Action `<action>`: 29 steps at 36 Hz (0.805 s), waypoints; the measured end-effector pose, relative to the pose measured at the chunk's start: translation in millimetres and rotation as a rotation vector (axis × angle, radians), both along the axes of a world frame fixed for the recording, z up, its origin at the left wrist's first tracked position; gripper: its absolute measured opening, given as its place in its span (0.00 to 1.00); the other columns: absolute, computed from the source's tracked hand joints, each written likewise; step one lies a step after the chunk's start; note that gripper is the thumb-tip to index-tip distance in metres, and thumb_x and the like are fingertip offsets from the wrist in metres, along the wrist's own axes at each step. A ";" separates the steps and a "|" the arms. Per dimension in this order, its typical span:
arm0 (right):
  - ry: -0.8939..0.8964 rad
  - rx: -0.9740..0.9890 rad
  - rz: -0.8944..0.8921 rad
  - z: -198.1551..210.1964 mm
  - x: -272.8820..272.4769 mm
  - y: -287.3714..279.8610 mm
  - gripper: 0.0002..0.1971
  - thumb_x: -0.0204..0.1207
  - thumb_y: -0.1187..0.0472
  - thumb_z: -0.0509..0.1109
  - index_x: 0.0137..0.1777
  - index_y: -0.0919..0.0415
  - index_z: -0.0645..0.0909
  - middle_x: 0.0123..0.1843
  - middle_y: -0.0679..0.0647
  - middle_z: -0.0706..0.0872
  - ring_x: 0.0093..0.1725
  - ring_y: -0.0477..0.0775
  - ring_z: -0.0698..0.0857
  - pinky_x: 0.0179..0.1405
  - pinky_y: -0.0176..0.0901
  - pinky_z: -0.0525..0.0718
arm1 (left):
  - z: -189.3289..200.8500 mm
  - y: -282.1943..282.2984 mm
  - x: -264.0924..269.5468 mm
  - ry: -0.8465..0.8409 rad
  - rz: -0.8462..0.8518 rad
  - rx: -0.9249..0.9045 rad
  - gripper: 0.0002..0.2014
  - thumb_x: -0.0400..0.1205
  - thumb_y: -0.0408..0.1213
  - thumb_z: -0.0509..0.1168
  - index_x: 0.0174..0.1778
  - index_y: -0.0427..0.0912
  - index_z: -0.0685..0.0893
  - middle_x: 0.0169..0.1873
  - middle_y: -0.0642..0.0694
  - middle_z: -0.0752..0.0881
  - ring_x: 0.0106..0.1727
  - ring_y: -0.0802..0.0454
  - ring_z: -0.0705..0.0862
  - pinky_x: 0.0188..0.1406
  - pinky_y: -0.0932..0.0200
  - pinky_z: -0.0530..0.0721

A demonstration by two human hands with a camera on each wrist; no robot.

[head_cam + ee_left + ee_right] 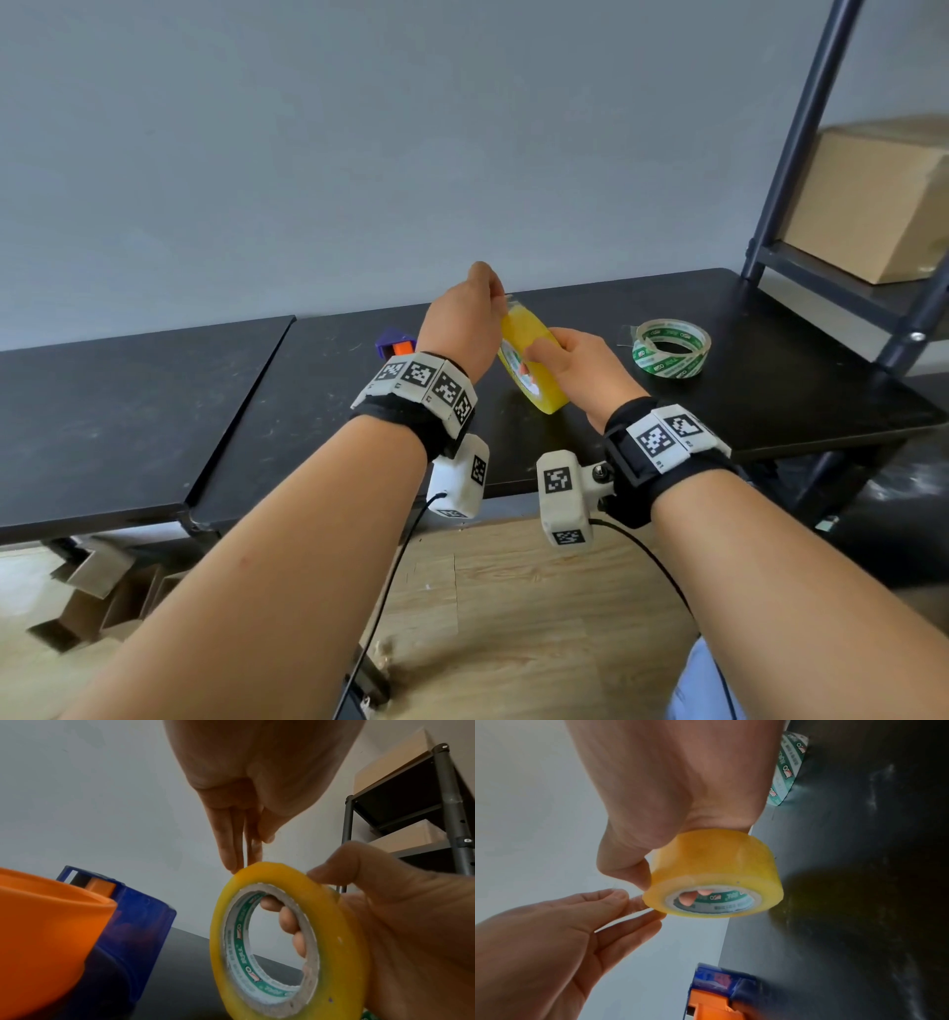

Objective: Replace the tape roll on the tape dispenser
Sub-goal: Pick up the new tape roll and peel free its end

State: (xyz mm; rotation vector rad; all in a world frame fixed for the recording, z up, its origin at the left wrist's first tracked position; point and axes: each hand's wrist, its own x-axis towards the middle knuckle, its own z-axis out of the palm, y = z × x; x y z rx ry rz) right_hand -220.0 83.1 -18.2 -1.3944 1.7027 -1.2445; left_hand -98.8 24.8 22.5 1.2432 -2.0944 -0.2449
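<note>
My right hand [557, 357] holds a full yellow tape roll [529, 372] on edge above the black table [744, 313]. Its fingers pass through the core and its thumb [336, 868] presses the outer face. The left hand [494, 297] is at the roll's top rim [257, 867]; thumb and fingertips [628, 899] pinch the tape's loose end there. The blue and orange tape dispenser [394, 345] lies on the table behind my left wrist, mostly hidden; it also shows as the dispenser [133, 923] up close, with no roll visible on it.
A nearly used-up roll with green print [671, 353] lies flat on the table to the right. A dark metal shelf [801, 154] carrying a cardboard box [873, 205] stands at the table's right end. A second black tabletop [128, 411] adjoins on the left. Cardboard scraps [92, 591] lie on the floor.
</note>
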 end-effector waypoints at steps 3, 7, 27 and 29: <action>0.003 0.005 -0.010 0.3 0.3 -0.5 0.15 0.76 0.59 0.66 0.48 0.73 0.85 0.52 0.72 0.88 0.53 0.73 0.86 0.51 0.63 0.85 | -1.5 0.9 -0.6 0.020 0.000 0.022 0.08 0.86 0.34 0.54 0.57 0.37 0.75 0.46 0.39 0.86 0.45 0.39 0.83 0.44 0.49 0.79; -0.058 0.008 -0.007 -0.9 2.0 -1.0 0.10 0.79 0.58 0.67 0.50 0.64 0.86 0.40 0.53 0.88 0.44 0.56 0.85 0.45 0.48 0.83 | -1.5 -0.4 0.3 0.059 0.012 0.068 0.07 0.86 0.34 0.55 0.56 0.39 0.75 0.45 0.41 0.85 0.44 0.41 0.83 0.44 0.49 0.81; -0.059 -0.002 -0.084 -8.1 3.3 0.5 0.22 0.72 0.52 0.77 0.62 0.56 0.77 0.56 0.52 0.83 0.55 0.54 0.83 0.47 0.45 0.79 | 2.7 2.1 7.7 0.214 -0.031 0.097 0.05 0.80 0.32 0.58 0.43 0.46 0.76 0.40 0.43 0.90 0.41 0.43 0.87 0.46 0.46 0.87; -0.082 -0.022 -0.097 -5.1 1.0 0.8 0.22 0.72 0.56 0.76 0.65 0.57 0.76 0.58 0.53 0.82 0.56 0.55 0.83 0.50 0.47 0.79 | 3.6 0.4 9.8 0.200 -0.023 0.083 0.05 0.80 0.32 0.60 0.42 0.47 0.77 0.39 0.44 0.91 0.36 0.45 0.84 0.41 0.51 0.85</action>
